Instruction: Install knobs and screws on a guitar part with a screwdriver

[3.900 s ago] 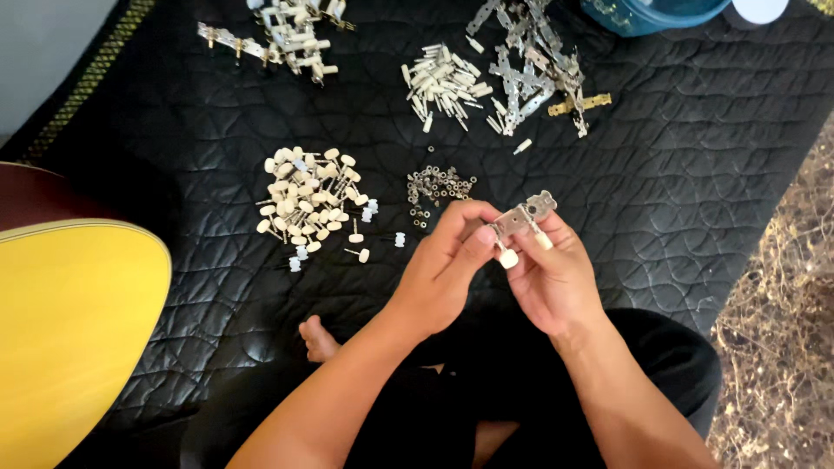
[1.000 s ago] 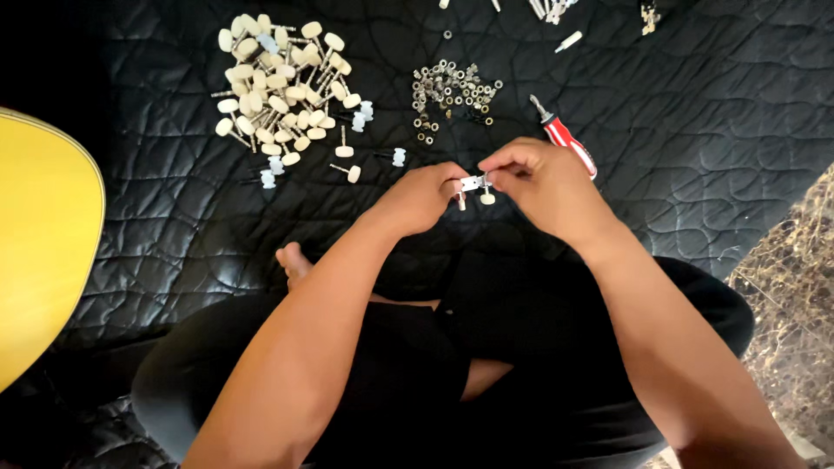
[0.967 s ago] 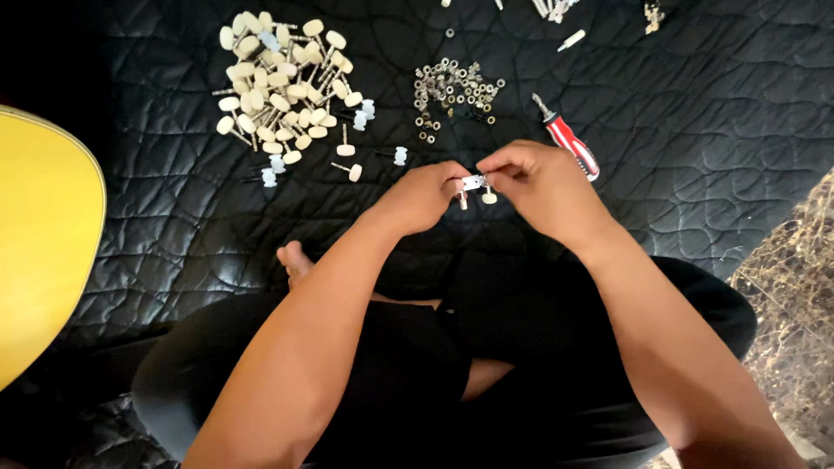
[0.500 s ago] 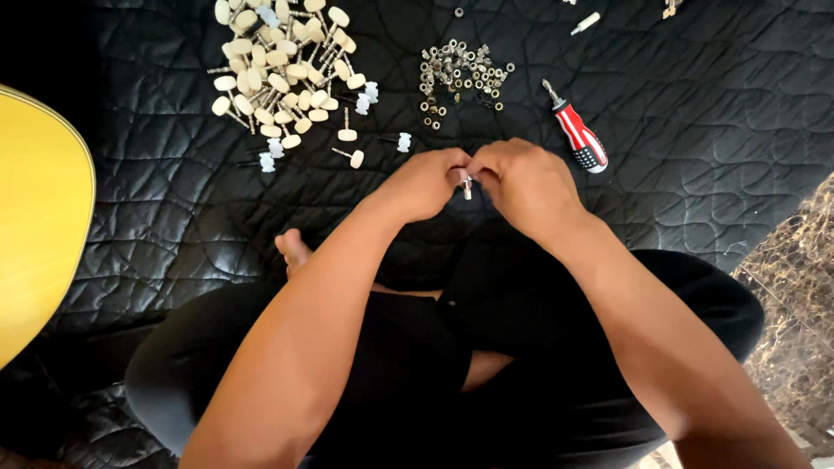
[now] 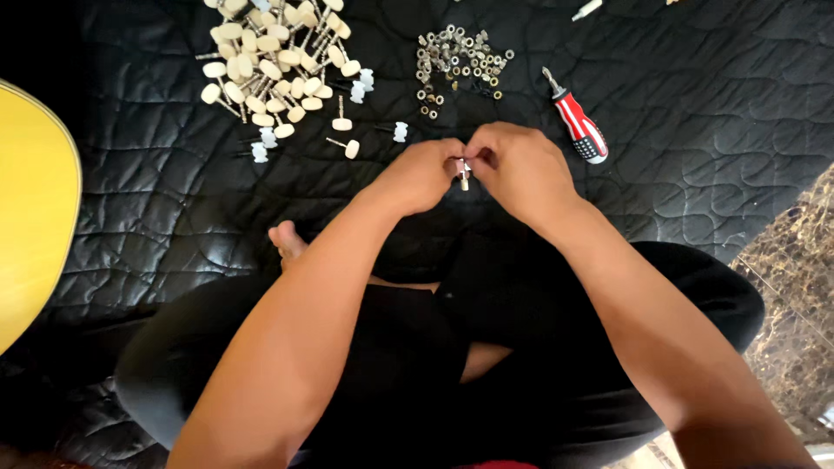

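Note:
My left hand (image 5: 419, 174) and my right hand (image 5: 519, 169) meet in front of me, fingertips pinched together on a small metal tuning peg part (image 5: 463, 169) with a cream tip. The part is mostly hidden between my fingers. A pile of cream-knobbed pegs (image 5: 269, 61) lies at the upper left of the black quilted mat (image 5: 695, 104). A heap of small metal nuts and washers (image 5: 456, 61) sits just beyond my hands. A red-and-white handled screwdriver (image 5: 578, 126) rests to the right of my right hand.
A yellow guitar body (image 5: 30, 200) fills the left edge. I sit cross-legged in black trousers, one bare foot (image 5: 287, 243) showing. Loose pegs (image 5: 347, 143) and small white pieces (image 5: 400, 132) lie between the pile and my hands. Dry ground (image 5: 795, 295) shows at the right.
My hands have drawn closer together around the small part, which is now more hidden by my fingers. The view has shifted slightly, so the piles and screwdriver sit a little higher.

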